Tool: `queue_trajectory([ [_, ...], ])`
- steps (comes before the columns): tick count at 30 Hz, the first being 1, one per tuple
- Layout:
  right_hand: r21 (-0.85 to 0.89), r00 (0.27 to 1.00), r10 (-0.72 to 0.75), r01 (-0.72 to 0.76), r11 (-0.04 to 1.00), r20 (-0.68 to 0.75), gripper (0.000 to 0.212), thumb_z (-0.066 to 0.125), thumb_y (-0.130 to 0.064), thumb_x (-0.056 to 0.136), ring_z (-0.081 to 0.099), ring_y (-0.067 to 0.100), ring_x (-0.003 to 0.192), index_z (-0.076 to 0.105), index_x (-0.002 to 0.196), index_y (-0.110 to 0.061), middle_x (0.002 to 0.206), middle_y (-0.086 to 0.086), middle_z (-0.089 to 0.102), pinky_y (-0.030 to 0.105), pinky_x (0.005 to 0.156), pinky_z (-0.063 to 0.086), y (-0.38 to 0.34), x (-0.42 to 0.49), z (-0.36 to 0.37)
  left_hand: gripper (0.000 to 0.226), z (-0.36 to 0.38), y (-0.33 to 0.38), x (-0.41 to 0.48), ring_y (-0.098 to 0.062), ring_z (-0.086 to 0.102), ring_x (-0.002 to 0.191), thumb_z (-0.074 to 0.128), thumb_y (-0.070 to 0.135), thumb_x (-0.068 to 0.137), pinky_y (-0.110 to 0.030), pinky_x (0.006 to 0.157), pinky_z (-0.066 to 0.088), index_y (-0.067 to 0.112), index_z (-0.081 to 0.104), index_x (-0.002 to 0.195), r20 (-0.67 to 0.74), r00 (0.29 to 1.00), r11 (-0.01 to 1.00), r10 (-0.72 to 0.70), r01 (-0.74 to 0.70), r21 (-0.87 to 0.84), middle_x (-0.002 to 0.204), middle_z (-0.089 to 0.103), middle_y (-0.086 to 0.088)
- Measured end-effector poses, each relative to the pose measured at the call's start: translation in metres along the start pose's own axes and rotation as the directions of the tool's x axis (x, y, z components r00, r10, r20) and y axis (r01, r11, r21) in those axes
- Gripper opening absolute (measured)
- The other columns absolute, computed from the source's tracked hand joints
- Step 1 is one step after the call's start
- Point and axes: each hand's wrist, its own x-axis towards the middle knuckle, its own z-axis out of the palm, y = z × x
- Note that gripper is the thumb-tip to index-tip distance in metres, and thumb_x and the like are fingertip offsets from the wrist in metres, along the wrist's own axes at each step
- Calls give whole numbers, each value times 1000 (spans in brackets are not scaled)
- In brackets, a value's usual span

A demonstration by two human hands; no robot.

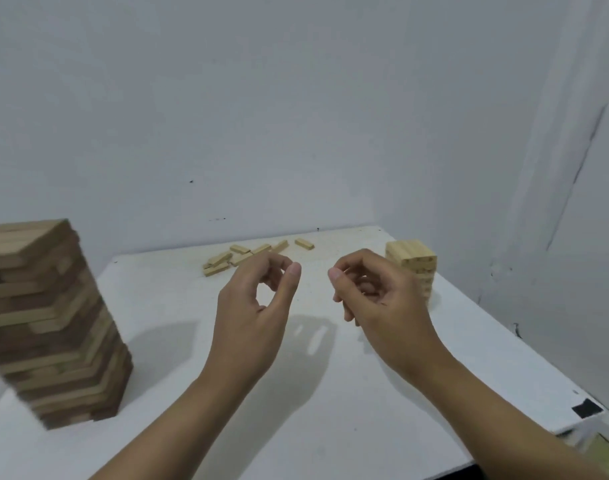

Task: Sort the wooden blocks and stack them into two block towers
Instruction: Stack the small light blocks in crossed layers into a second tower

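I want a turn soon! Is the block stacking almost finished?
Nearly. Done: a tall tower stands on the left and a shorter tower on the right. In hand: nothing; the left hand and right hand are empty. Left: a few loose blocks lie at the far side of the table.

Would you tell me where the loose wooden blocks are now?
Head view: the loose wooden blocks lie near the table's far edge, left of the small pale tower, beyond the left hand.

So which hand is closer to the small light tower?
Right. The right hand sits just in front of the small tower; the left hand is farther left.
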Motion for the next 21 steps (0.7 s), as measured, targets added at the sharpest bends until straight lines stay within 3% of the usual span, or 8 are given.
queue_trajectory([
  [2, -58, 998, 27, -24, 998, 59, 8, 70, -23, 97, 66, 16, 74, 69, 89, -25, 80, -5, 69, 34, 59, 54, 1, 3, 19, 14, -13, -11, 1, -9, 58, 87, 64, 32, 98, -10, 64, 38, 23, 64, 87, 3, 997, 997, -72, 72, 11, 85, 63, 5],
  [4, -120, 989, 83, -68, 990, 121, 5, 66, -27, 99, 67, 9, 91, 69, 103, -28, 93, -12, 70, 35, 72, 58, 9, 9, 37, 7, -23, -27, 3, -6, 56, 87, 64, 35, 97, -12, 65, 39, 28, 63, 94, 19, 985, 985, -172, 171, 35, 87, 60, 6],
  [7, -289, 964, 148, -81, 954, 221, 32, 57, -35, 103, 56, 0, 119, 59, 135, -29, 130, -16, 61, 30, 95, 51, 31, 23, 63, 19, -30, -57, 13, -13, 53, 110, 61, 40, 97, -32, 92, 45, 31, 57, 113, 15, 959, 937, -285, 275, 216, 111, 56, 6],
  [10, -485, 935, 202, -38, 873, 291, 49, 46, -41, 107, 36, 10, 145, 42, 153, -26, 157, -10, 42, 31, 118, 31, 55, 44, 84, 44, -29, -79, 28, -24, 38, 132, 55, 44, 98, -42, 108, 33, 26, 46, 137, -11, 942, 818, -336, 298, 491, 137, 44, -1],
  [16, -652, 912, 292, -36, 758, 289, 52, 36, -38, 110, 18, 18, 154, 32, 159, -22, 166, -2, 30, 37, 122, 25, 95, 86, 111, 61, -12, -115, 61, -29, 16, 149, 43, 47, 102, -44, 111, 23, 25, 25, 157, 4, 922, 604, -387, 250, 756, 165, 14, -9],
  [21, -766, 904, 274, 85, 637, 328, 52, 33, -36, 111, 10, 24, 157, 28, 160, -22, 168, 5, 23, 38, 125, 16, 123, 121, 124, 55, -2, -143, 83, -30, 24, 144, 40, 48, 101, -46, 105, 27, 23, 35, 150, -3, 910, 522, -414, 240, 818, 160, 22, -11],
])
